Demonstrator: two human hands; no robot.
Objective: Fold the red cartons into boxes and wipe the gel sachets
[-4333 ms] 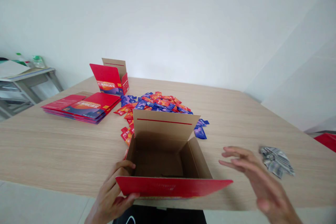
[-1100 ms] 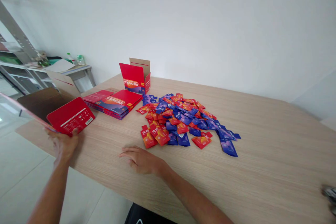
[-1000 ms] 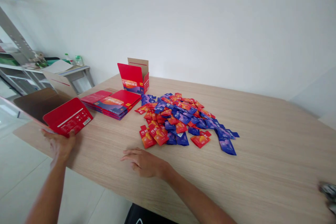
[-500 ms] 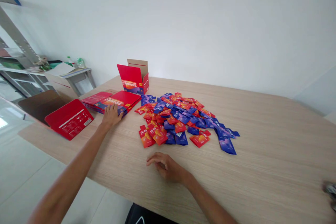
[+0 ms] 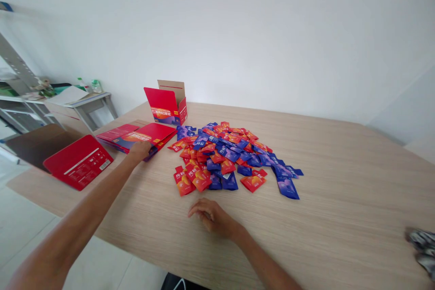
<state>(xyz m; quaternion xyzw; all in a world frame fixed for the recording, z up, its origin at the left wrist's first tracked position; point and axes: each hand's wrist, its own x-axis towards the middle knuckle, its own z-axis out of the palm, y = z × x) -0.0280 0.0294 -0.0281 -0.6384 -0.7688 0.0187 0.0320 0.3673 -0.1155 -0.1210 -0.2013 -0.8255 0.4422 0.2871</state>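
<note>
My left hand [image 5: 139, 150] reaches out to a stack of flat red box blanks [image 5: 136, 135] at the table's left and grips the near edge of the top one. My right hand [image 5: 212, 215] rests on the wooden table [image 5: 340, 199] in front of me, fingers loosely curled, holding nothing. A heap of red and blue sachets [image 5: 226, 156] lies just beyond it. An opened red box with a brown inside [image 5: 63, 158] lies at the table's left corner, apart from both hands.
A second red box [image 5: 166, 104] stands open at the back, behind the stack. A crumpled silver wrapper [image 5: 421, 244] lies at the right edge. Grey shelving with bottles [image 5: 68, 99] stands left of the table, against the white wall.
My left hand set the opened box down at the left corner, then moved to the stack of flat blanks and closed on it. My right hand slid slightly right on the table.
</note>
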